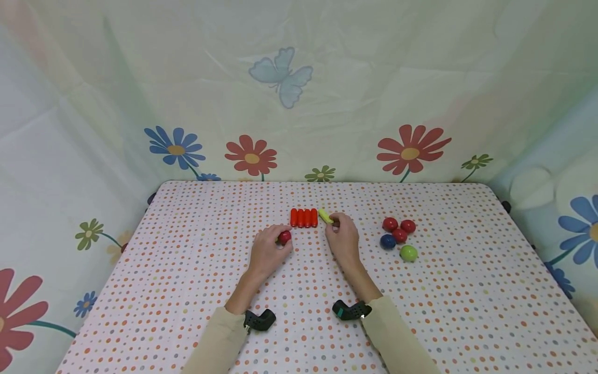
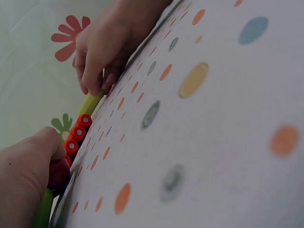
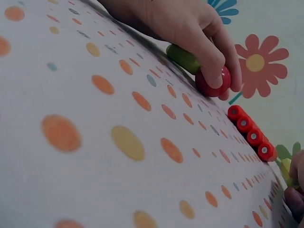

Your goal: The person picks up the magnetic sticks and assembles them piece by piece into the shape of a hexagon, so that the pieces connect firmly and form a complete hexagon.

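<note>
My left hand (image 1: 269, 249) pinches a shiny dark red ball (image 3: 212, 81) at the tabletop, left of centre. A long green piece (image 3: 183, 58) lies beside the ball, partly hidden under this hand. With fingertips and thumb, my right hand (image 1: 343, 236) grips the near end of a slim yellow-green stick (image 1: 323, 214). Between the hands, several red cylinders (image 1: 303, 218) lie side by side in a row, small grey discs showing on their near ends. The stick slants close against the row's right end.
Right of the hands sits a loose cluster: red balls (image 1: 390, 224), a dark blue ball (image 1: 387, 241) and a light green ball (image 1: 408, 253). A dotted cloth covers the table (image 1: 187, 291). A flowered curtain (image 1: 327, 114) hangs behind it.
</note>
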A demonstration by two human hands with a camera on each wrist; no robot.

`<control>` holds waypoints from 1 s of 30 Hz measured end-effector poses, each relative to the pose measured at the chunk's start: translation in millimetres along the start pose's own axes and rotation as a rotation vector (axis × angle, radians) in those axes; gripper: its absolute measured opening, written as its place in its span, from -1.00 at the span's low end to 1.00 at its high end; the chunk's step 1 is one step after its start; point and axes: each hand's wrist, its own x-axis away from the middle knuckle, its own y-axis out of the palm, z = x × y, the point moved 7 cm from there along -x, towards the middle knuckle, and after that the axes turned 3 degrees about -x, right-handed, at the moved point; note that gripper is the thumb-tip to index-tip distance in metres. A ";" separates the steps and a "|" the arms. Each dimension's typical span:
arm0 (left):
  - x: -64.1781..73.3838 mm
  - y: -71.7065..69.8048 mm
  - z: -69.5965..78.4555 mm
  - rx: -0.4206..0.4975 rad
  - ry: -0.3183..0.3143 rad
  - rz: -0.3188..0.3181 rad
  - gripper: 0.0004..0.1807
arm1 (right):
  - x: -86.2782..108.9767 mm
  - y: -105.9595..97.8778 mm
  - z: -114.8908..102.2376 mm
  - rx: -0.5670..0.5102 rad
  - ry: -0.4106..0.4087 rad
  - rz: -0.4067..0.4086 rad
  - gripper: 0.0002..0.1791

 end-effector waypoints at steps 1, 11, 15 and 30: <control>0.1 0.3 -0.6 0.000 -0.004 -0.004 -0.65 | -0.4 -1.4 2.6 -0.029 0.020 0.022 -0.74; 1.6 2.5 -2.8 -0.039 -0.001 -0.038 -0.62 | 3.2 -1.9 4.9 -0.354 0.022 0.023 -0.69; 1.5 1.6 -0.4 -0.056 0.051 -0.011 -0.60 | 8.9 10.3 -3.9 -0.451 -0.002 -0.158 -0.72; 0.1 -2.1 2.4 0.021 0.043 0.031 -0.61 | 17.6 26.9 -11.4 -0.421 -0.020 -0.393 -0.72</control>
